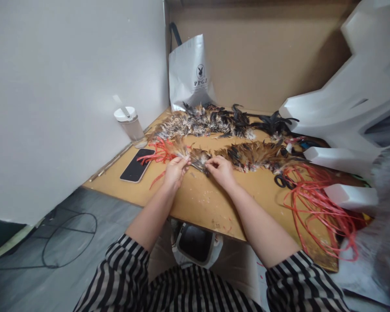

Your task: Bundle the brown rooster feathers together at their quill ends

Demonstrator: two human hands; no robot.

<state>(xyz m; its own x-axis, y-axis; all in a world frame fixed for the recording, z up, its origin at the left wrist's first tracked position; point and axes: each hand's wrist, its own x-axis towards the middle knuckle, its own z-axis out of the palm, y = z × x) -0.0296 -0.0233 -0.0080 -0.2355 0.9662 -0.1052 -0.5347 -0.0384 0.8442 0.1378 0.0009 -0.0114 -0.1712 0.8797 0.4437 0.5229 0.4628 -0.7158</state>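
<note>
Near the middle of the table, my left hand (177, 171) pinches the pale base of a brown feather bunch (179, 147). A hand's width to the right, my right hand (221, 170) has its thumb and finger closed at the edge of a small grey-brown clump of feathers (199, 159). Red plastic strips (160, 151) lie just beyond my left hand. To the right of my right hand stretches a row of brown and black feathers (258, 155). Farther back spreads a larger heap of mottled feathers (204, 121).
A phone (137, 165) lies at left, near a lidded cup (131, 126). Behind stands a silver bag (190, 73). On the right are black-handled scissors (283, 181), a tangle of red strips (323, 208) and white foam pieces (351, 195). A black bin (195, 243) sits below the table edge.
</note>
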